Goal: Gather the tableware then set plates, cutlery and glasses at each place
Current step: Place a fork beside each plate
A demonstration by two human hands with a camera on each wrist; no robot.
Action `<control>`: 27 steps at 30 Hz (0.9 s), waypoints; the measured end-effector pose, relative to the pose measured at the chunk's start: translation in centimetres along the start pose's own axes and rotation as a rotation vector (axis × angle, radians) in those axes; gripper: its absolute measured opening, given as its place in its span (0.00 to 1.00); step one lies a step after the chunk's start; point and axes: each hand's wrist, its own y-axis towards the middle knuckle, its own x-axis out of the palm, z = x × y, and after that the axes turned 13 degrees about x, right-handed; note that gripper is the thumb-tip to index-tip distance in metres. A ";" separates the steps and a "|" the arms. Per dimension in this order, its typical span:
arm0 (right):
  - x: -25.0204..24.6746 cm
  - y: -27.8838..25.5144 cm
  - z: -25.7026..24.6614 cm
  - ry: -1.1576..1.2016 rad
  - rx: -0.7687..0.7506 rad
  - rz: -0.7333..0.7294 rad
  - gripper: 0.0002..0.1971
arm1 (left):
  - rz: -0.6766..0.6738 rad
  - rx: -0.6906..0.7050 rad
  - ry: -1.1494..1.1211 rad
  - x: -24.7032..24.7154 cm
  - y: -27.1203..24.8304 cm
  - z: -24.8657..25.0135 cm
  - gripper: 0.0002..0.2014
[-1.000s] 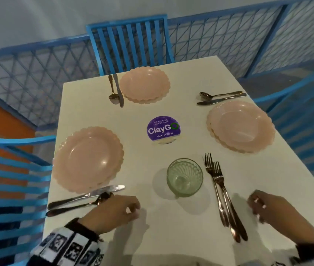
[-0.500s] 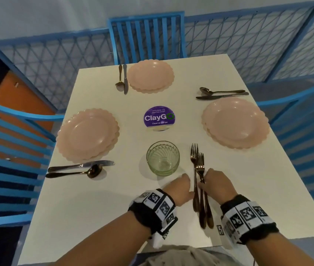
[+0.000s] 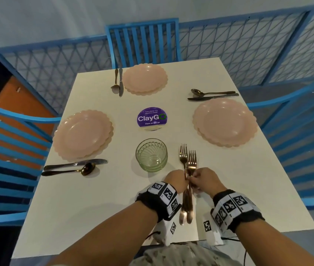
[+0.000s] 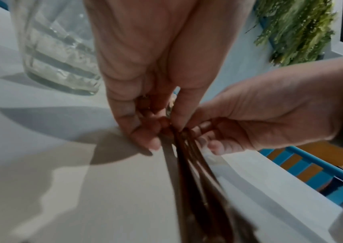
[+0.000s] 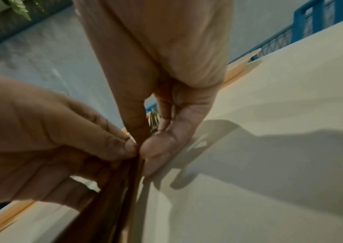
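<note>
Copper-coloured forks (image 3: 187, 162) lie bunched near the front of the white table (image 3: 94, 208), tines pointing away from me. My left hand (image 3: 183, 181) and right hand (image 3: 193, 179) meet over their handles, and both pinch them from either side. In the left wrist view my left fingertips (image 4: 145, 136) pinch the dark handles (image 4: 195, 177). From the right wrist, thumb and finger (image 5: 154, 148) close on the same handles (image 5: 112, 189). A stack of green ribbed glasses (image 3: 151, 155) stands just left of the forks. Three pink plates (image 3: 83, 134) (image 3: 224, 121) (image 3: 145, 78) sit at the places.
A knife and spoon lie beside each plate: front left (image 3: 73, 167), far middle (image 3: 118, 81), right (image 3: 212, 94). A purple round sticker (image 3: 151, 118) marks the table's centre. Blue chairs (image 3: 142, 41) and a blue mesh railing (image 3: 238, 50) surround the table.
My hands, spread apart near the table's front edge a second ago, have come together on the fork handles and now pinch them. The forks look drawn closer together.
</note>
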 end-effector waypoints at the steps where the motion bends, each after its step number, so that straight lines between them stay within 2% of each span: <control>1: -0.1 0.1 0.1 0.034 -0.010 -0.008 0.16 | 0.019 0.024 0.006 0.1 -0.1 0.2 0.14; 6: -1.7 -0.5 -0.1 0.146 -0.142 0.023 0.13 | 0.152 0.085 -0.091 -0.2 -0.6 1.1 0.11; 9: -3.4 -1.5 -0.8 0.317 -0.207 0.029 0.08 | 0.219 0.145 -0.143 -1.8 -0.7 2.2 0.10; 13: -6.0 -1.8 -1.7 0.411 -0.285 0.137 0.07 | 0.282 0.216 -0.289 -4.7 -1.4 4.3 0.06; 15: -7.2 -1.2 -1.7 0.282 -0.302 0.233 0.05 | 0.313 0.251 -0.376 -6.4 -2.0 5.4 0.05; 17: -8.0 -0.2 -1.5 0.060 -0.321 0.325 0.08 | 0.336 0.279 -0.480 -8.2 -2.7 6.6 0.04; 21: -8.5 1.8 -0.7 -0.601 -0.328 0.417 0.14 | 0.380 0.300 -0.560 -10.7 -2.7 7.7 0.05; 23: -8.6 2.5 -0.4 -0.727 -0.325 0.400 0.14 | 0.387 0.296 -0.568 -11.3 -2.5 7.8 0.05; 27: -9.0 3.4 0.2 -0.831 -0.339 0.362 0.14 | 0.370 0.280 -0.576 -11.5 -2.2 7.6 0.04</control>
